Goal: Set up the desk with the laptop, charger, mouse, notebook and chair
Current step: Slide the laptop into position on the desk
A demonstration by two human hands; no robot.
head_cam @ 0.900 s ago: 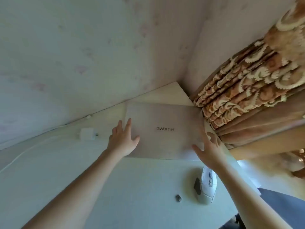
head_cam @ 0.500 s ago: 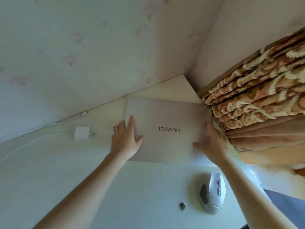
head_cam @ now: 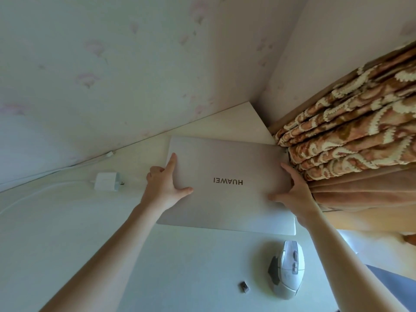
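Our two bare arms and hands, nothing worn.

We see our left hand [head_cam: 165, 190] and right hand [head_cam: 292, 194] uncovered: no gloves, rings, or anything on the nails that we can make out. Behind each hand the wrist is bare too, with no watch, strap or bracelet, and further back both forearms run without any sleeve, cuff or fabric right to the lower edge of the view. The fingers look slender, with short nails; finer detail on the nails is too small for us to tell. The upper arms and any clothing beyond the forearms lie outside the view.
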